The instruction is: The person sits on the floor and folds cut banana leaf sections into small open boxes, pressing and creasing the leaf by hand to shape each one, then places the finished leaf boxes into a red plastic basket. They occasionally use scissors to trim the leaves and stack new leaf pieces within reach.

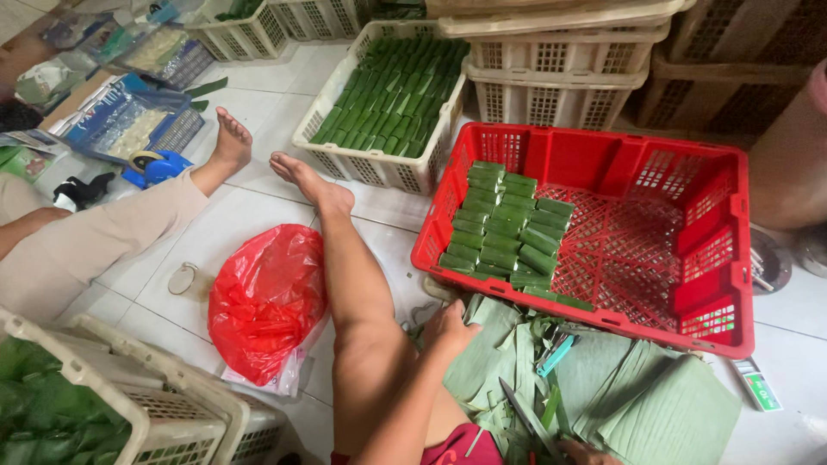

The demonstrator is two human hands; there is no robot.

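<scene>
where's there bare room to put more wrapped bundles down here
The right half of the red crate is bare mesh, bordered by the rows of green leaf-wrapped bundles on its left. A bare tile strip lies between the red plastic bag and the cream crate. Crowded: the folded leaves by the left hand and right hand.

1 red crate [603, 155], 1 red bag [267, 297]

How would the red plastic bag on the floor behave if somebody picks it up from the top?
The red plastic bag looks thin and crumpled, so it would probably sag and change shape. It bulges, so something seems to be inside; its weight cannot be judged. The glossy film may be a little slippery. It lies slumped on the tile floor, unlikely to roll.
</scene>
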